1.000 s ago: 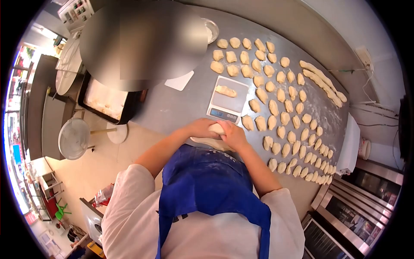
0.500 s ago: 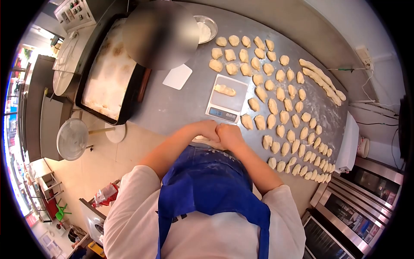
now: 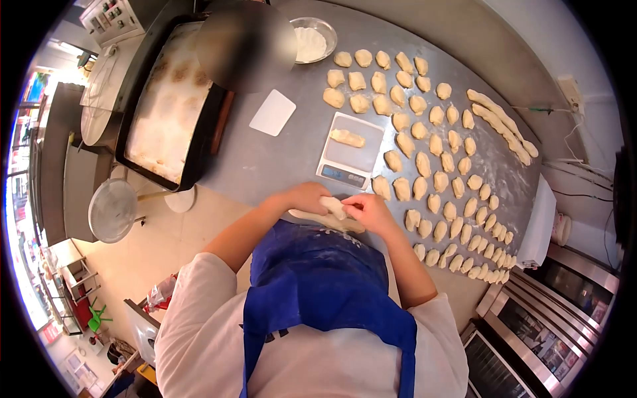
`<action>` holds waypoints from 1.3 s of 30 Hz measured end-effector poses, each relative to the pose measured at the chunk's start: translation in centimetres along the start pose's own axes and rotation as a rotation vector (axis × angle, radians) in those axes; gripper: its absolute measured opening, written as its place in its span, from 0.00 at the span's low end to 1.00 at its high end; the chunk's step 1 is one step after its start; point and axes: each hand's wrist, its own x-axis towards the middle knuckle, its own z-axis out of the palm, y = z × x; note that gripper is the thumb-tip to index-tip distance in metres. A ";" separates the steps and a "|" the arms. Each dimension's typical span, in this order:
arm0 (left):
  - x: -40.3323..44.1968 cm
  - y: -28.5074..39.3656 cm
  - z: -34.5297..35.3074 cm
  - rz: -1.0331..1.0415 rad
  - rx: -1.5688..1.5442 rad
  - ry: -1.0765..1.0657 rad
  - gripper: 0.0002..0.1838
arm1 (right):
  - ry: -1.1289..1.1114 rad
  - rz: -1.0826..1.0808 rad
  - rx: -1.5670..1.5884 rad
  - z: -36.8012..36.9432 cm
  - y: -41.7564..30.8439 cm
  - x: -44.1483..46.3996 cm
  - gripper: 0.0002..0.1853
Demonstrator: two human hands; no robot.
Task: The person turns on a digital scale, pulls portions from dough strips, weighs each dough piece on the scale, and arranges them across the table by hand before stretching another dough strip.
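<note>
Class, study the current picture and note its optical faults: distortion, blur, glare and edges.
Head view: strong fisheye bending, with black corners and a curved edge to the steel table; a smeared dark-and-pale blur hides the area left of the flour bowl; a bright glare patch right of the scale; the far-left windows look washed out.

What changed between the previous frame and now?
Right hand moved rightward from the left hand, exposing the dough piece between them. No new grasp or release visible. The scale, its dough roll and the white scraper stayed put.
</note>
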 end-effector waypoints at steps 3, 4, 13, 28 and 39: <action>0.4 1.6 0.0 0.032 -0.029 0.025 0.29 | -0.021 -0.123 -0.082 0.0 -0.6 0.0 0.17; 0.3 1.9 0.1 0.039 -0.026 0.035 0.31 | -0.001 -0.197 -0.138 -0.2 -0.8 0.1 0.15; 2.4 3.7 3.2 0.163 0.070 0.267 0.25 | 0.022 -0.038 -0.208 -1.9 -0.4 0.5 0.08; 0.9 1.7 5.4 0.098 0.430 0.507 0.26 | 0.690 -0.322 -0.179 -2.6 4.4 12.1 0.07; -1.5 -0.2 5.2 -0.046 0.485 0.546 0.27 | 0.745 -0.500 -0.618 1.4 1.2 13.5 0.23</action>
